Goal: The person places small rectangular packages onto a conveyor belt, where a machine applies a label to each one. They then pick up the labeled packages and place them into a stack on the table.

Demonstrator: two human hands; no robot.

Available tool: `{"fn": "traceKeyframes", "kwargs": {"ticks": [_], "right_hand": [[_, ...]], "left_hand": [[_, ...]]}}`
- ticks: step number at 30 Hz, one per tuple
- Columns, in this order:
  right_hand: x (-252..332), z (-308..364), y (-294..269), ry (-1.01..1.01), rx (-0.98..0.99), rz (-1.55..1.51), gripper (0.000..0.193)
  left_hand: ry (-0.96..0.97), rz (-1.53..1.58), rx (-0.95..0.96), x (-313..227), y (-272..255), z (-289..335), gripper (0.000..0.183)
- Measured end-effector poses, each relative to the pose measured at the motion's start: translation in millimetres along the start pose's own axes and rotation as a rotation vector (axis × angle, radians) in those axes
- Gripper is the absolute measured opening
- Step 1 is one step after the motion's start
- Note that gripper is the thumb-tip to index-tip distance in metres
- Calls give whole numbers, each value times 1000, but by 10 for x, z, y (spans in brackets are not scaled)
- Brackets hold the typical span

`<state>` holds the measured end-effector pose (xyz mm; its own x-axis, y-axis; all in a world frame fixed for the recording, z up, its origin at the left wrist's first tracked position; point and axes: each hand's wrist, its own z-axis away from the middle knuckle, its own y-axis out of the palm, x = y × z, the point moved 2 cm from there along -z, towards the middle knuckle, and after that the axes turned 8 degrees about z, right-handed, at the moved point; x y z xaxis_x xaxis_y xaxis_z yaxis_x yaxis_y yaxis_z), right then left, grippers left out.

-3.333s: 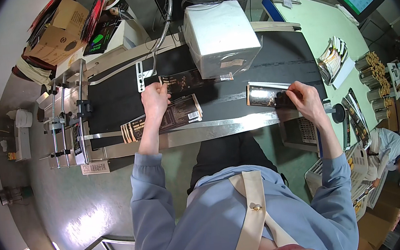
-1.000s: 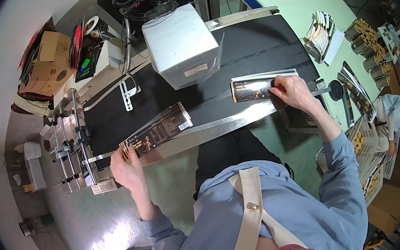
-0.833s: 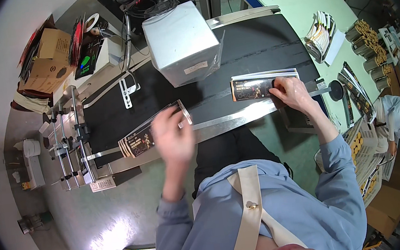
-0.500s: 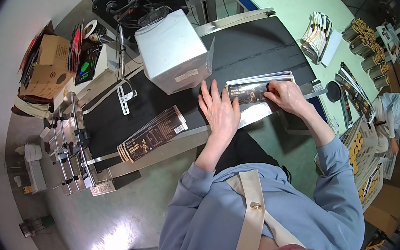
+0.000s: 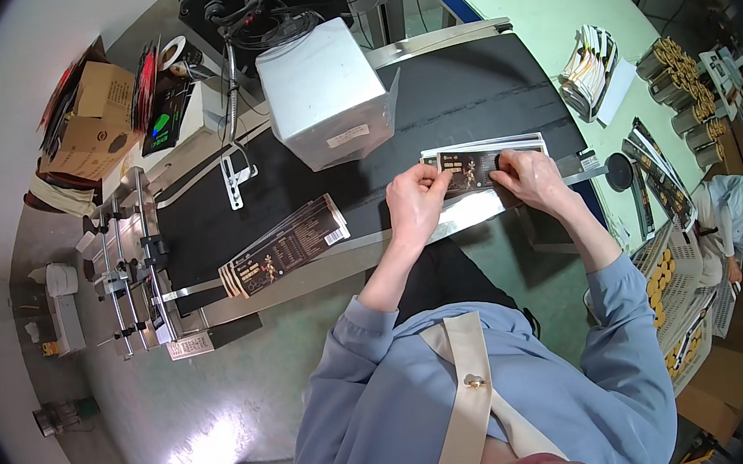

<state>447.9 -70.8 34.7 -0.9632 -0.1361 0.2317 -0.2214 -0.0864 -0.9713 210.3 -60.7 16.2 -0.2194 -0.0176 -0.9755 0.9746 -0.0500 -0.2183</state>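
Note:
On the black belt in front of me lies a small stack of dark printed labels (image 5: 467,169), flat and long, with pale edges of others showing behind the top one. My left hand (image 5: 416,201) pinches the top label near its left end, thumb and fingers together. Toward the right end of that label, my right hand (image 5: 532,179) has its fingertips closed on the edge. To the left, apart from both hands, a fanned row of similar dark labels (image 5: 291,246) lies tilted on the belt.
A grey box-shaped housing (image 5: 323,91) stands over the black belt (image 5: 483,82). Metal rods (image 5: 124,269) frame the belt's left end. A pale green table (image 5: 529,3) with label bundles adjoins at right. Beyond it are crates (image 5: 672,298) and a person in light clothing (image 5: 725,215).
My left hand has gone from spread flat beside the stack to pinching the top label's left end. That end now sits slightly farther right. My right hand has hardly moved.

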Motion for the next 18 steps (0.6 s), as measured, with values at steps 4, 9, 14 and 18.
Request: {"fn": "traceKeyframes", "kwargs": {"ticks": [4, 9, 14, 18], "right_hand": [[-7, -14, -22, 17, 29, 2, 31], [97, 38, -428, -60, 155, -238, 26], [189, 89, -686, -36, 43, -260, 24], [194, 79, -563, -66, 87, -227, 24]], "left_hand": [[-1, 9, 64, 114, 11, -82, 23], [-182, 241, 46, 131, -311, -69, 24], [-234, 198, -174, 596, -1284, -227, 27], [-210, -238, -246, 637, -1888, -308, 27]]}}
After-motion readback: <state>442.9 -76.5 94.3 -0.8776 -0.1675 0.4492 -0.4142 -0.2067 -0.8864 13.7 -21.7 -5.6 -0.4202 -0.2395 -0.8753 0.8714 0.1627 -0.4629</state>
